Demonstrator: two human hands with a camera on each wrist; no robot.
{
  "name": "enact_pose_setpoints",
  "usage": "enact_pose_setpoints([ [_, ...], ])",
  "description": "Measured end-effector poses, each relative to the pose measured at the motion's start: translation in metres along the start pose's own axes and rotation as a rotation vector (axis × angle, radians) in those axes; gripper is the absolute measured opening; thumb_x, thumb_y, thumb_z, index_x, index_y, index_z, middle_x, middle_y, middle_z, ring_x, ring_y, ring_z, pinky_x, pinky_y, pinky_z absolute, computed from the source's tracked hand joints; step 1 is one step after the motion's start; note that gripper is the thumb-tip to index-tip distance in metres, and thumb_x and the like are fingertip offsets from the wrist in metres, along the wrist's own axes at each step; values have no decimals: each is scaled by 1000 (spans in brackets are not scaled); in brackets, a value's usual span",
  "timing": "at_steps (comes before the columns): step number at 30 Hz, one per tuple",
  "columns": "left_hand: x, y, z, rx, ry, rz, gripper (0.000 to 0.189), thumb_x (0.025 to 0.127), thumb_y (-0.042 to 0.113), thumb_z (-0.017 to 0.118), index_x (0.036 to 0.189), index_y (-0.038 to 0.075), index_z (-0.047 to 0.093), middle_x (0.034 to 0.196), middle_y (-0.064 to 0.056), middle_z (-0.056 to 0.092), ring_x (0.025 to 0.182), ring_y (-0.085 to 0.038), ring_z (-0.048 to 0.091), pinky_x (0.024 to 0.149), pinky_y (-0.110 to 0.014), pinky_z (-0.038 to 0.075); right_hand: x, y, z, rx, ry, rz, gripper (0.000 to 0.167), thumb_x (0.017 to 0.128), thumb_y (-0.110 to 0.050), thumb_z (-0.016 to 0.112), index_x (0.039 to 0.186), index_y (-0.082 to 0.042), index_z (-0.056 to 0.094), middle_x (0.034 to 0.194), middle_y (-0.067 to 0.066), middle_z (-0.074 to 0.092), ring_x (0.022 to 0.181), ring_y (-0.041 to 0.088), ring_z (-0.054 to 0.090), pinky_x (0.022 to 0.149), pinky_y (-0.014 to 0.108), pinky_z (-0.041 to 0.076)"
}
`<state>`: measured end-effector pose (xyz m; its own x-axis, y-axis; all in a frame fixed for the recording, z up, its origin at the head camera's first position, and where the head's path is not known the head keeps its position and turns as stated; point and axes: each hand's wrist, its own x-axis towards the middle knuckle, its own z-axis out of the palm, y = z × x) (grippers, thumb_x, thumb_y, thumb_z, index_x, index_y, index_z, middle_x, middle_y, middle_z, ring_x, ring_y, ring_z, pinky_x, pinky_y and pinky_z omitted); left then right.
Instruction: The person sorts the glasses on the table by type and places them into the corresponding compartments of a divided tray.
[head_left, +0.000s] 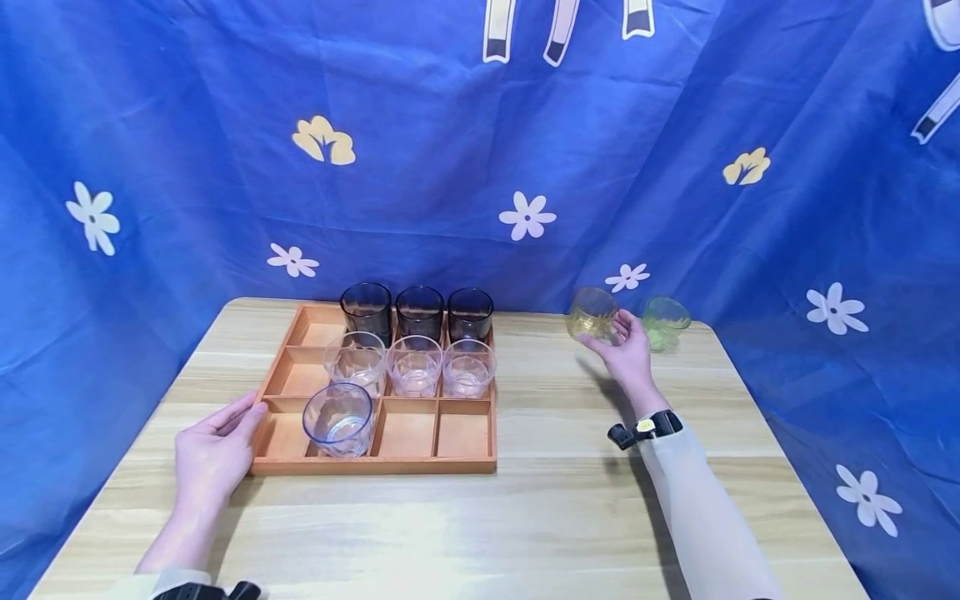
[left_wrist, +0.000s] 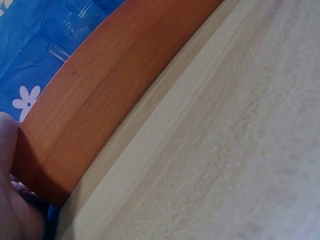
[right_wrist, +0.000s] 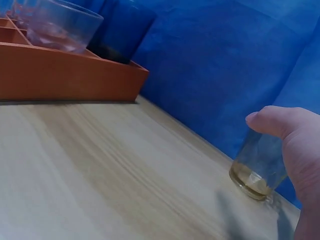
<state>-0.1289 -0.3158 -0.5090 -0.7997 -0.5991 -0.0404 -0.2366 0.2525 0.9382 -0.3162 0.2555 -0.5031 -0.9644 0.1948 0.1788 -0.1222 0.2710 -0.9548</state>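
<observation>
At the back right of the table, my right hand (head_left: 628, 354) holds a yellow-tinted glass (head_left: 589, 315) from its right side, thumb in front. The right wrist view has this glass (right_wrist: 252, 177) low by the table, partly behind the thumb. A green glass (head_left: 666, 321) stands just right of that hand. My left hand (head_left: 213, 450) grips the left wall of a compartmented wooden tray (head_left: 375, 467); its thumb lies on the rim. In the tray, dark glasses (head_left: 420, 312) fill part of the back row, pinkish clear glasses (head_left: 415, 367) the middle row, and one blue-rimmed glass (head_left: 341, 421) the front row.
A blue patterned curtain (head_left: 420, 183) hangs behind and at both sides of the wooden table (head_left: 570, 500). The tray's left column and two front-right compartments hold no glass. Bare tabletop lies between the tray and the right hand.
</observation>
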Motion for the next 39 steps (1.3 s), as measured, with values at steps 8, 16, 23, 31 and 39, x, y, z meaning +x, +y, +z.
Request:
enact_pose_setpoints([
  [8,-2,1,0,32,-11,1,46,98,35,80,137,12,72,121,9,72,99,14,64,80,-4,49,20,1,6,29,19,47,99,82,-10,93,159,7,32,158,26,43,146,38,42,123,39,34],
  [16,-4,3,0,52,-22,5,46,99,36,78,138,13,71,126,1,71,103,11,65,81,-5,50,35,7,10,63,-8,51,96,84,-5,91,159,6,33,157,23,47,145,36,44,121,38,37],
  [23,-4,4,-1,63,-21,-5,46,99,37,77,139,14,71,129,-1,69,108,7,65,82,-6,50,40,8,16,57,-31,36,96,83,-6,92,159,5,34,154,22,50,143,35,46,121,38,37],
  [31,-4,4,-1,69,-21,-1,46,100,37,77,139,14,71,129,-3,69,109,6,65,83,-6,50,37,6,16,79,-41,11,90,82,-2,91,155,6,40,149,23,56,138,33,52,117,35,42],
  [39,-4,4,-1,61,-24,2,46,100,36,77,139,13,70,128,-3,69,107,8,65,82,-6,50,26,-8,12,141,-95,-24,90,81,-2,92,154,6,41,148,22,56,136,35,52,118,37,41],
])
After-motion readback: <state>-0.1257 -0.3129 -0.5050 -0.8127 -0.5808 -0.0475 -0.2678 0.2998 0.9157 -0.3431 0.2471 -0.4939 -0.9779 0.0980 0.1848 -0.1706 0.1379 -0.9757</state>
